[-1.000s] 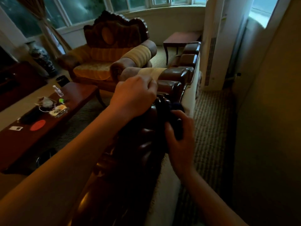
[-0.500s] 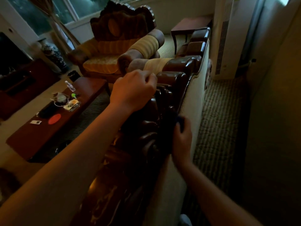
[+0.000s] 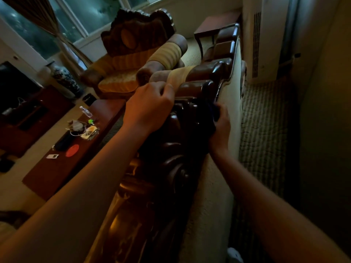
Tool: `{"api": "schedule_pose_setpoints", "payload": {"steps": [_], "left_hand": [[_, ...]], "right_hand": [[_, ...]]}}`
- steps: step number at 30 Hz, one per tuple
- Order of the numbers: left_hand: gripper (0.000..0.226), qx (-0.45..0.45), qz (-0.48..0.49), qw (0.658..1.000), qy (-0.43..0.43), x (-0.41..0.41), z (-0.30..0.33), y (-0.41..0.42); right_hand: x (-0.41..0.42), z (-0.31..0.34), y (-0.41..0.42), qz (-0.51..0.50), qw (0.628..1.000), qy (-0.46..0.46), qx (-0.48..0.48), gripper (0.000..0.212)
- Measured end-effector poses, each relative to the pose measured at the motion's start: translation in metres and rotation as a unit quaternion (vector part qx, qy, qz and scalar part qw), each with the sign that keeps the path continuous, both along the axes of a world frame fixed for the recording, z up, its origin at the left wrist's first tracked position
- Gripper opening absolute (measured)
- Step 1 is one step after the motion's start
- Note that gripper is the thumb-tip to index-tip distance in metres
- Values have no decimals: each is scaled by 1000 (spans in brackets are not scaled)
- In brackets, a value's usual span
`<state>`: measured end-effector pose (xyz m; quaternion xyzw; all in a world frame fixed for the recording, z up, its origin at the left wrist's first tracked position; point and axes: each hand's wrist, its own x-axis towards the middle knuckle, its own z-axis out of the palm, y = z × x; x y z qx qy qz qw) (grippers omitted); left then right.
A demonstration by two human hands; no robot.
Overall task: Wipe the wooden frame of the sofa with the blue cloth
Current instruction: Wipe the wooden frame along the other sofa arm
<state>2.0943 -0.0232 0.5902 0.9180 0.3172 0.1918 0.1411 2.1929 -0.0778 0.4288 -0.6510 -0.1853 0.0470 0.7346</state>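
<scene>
The blue cloth (image 3: 211,112), dark and bunched, is pressed against the carved wooden frame (image 3: 176,141) along the top of the sofa back, right of centre. It is gripped by the right hand (image 3: 220,130), fingers curled round it. Soft, light and pliable, it is best held wadded in the palm so it can be worked into the carved grooves. The rigid, glossy crest is steadied from the left by the left hand (image 3: 150,107), fingers curled together over its edge. A coffee table (image 3: 57,168) is seen far left.
</scene>
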Motion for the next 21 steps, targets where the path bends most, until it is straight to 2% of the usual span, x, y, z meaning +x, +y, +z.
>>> {"api": "schedule_pose_setpoints", "payload": {"steps": [2, 4, 8, 10, 14, 16, 18, 21], "left_hand": [[45, -1, 1, 1000, -1, 0, -2, 1], [47, -1, 3, 1000, 1, 0, -3, -1], [43, 0, 4, 1000, -19, -3, -6, -3], [46, 11, 17, 1000, -16, -3, -7, -1], [49, 2, -13, 999, -41, -1, -5, -1], [48, 9, -10, 999, -41, 0, -6, 1], [47, 6, -6, 999, -44, -1, -7, 2], [43, 12, 1, 998, -56, -1, -8, 3]], "right_hand": [[-53, -3, -28, 13, 999, -24, 27, 23], [-89, 9, -47, 0, 993, -115, 26, 30], [-51, 54, -21, -16, 984, -177, 26, 35], [-9, 61, 2, -28, 987, -155, 22, 31], [38, 17, 24, 13, 999, 1, -36, 28], [26, -1, 15, 18, 998, 37, -49, 28], [-12, -7, -6, 27, 998, 52, -19, 23], [-79, -7, -40, 28, 999, 20, 22, 20]]}}
